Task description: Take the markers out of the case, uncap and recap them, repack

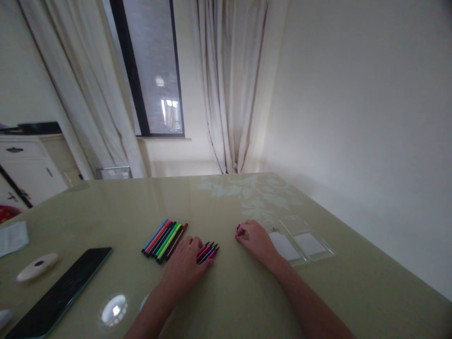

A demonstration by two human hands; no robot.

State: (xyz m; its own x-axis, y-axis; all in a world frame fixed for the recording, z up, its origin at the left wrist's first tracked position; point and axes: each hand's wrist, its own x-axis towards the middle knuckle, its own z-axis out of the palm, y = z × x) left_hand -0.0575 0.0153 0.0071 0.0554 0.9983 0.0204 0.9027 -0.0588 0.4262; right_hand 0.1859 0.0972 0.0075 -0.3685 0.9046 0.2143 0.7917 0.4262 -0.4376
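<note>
My left hand (pixel 185 263) is closed around several felt-tip pens (pixel 208 252) in pink, purple and dark colours. Their dark pointed ends stick out past my fingers to the right. Just left of that hand, several more felt-tip pens (pixel 164 240) lie side by side in a slanted row, among them blue, red, black, green and dark red ones. My right hand (pixel 256 240) is apart from the left, low over the table. Its thumb and fingers pinch something small, pink and dark, mostly hidden by the fingertips; its kind is unclear.
A clear plastic case (pixel 307 256) with white inserts lies opened out beyond my right wrist. On the left of the table (pixel 116 212) are a black tablet-like slab (pixel 63 292), a cream oval object (pixel 37 267) and a pale packet (pixel 13 238). A wall (pixel 370 141) rises along the right.
</note>
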